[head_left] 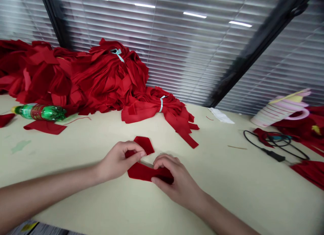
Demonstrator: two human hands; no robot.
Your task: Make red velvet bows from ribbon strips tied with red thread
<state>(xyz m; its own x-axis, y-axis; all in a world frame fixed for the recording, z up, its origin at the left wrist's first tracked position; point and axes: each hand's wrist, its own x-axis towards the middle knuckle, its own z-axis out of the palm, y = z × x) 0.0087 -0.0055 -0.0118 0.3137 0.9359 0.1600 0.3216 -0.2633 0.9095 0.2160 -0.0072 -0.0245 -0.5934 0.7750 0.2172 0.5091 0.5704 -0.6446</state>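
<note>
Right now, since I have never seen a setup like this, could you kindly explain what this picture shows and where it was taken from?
This picture comes from a camera worn on a person's head, looking forward and down at their two bare hands. The left hand pinches a pointed dark red fabric piece, while the right hand grips a dark red fabric strip. I cannot tell whether these are one folded piece. The pale cream tabletop also holds a large heap of red fabric pieces bound with pale blue ties, a green plastic bottle and a coiled black cable.
</note>
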